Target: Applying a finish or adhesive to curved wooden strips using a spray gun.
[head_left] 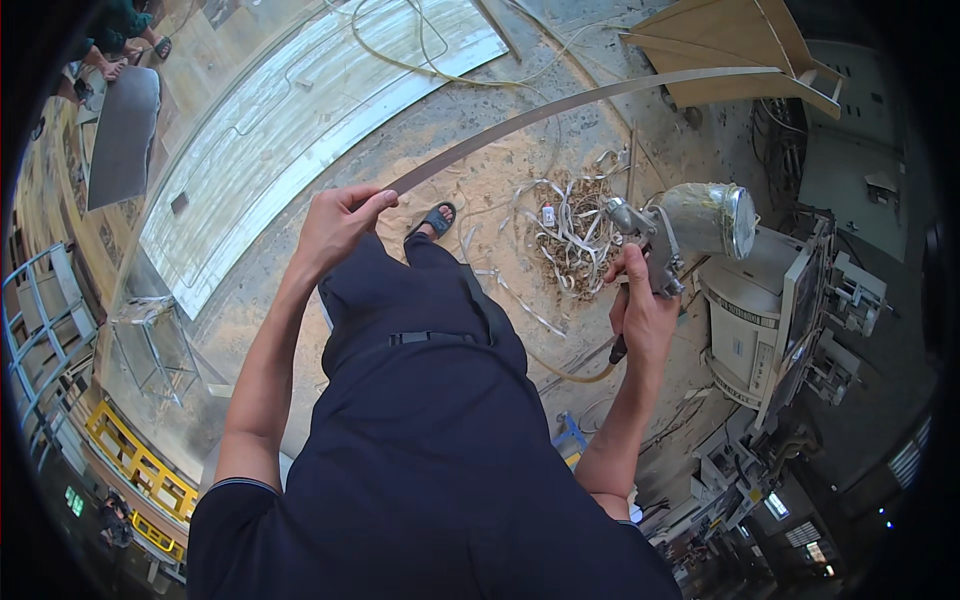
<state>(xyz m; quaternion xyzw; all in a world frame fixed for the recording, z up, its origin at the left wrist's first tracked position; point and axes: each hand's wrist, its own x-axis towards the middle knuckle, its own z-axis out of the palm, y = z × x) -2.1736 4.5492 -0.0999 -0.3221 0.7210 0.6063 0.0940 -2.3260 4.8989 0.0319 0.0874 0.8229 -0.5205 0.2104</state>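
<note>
Pinched between thumb and fingers of my left hand [343,222] is one end of a long, thin brown strip [520,125]. It arches up and away to the far right, where its other end passes in front of a tan panel structure. My right hand [648,310] is wrapped round the handle of a metal spray gun [655,245], finger at the trigger area. A cup crusted with dried yellowish residue [705,218] is attached to the gun and leans to the right. From below its grip runs a yellowish hose [570,376]. Gun and strip are apart.
Sawdust and a heap of tangled white straps and shavings [575,235] cover the floor ahead. A long whitish board [320,115] lies at the far left. Machinery [750,320] stands right, a small metal stool [155,340] left. Another person's hand [112,70] touches a dark panel [125,135].
</note>
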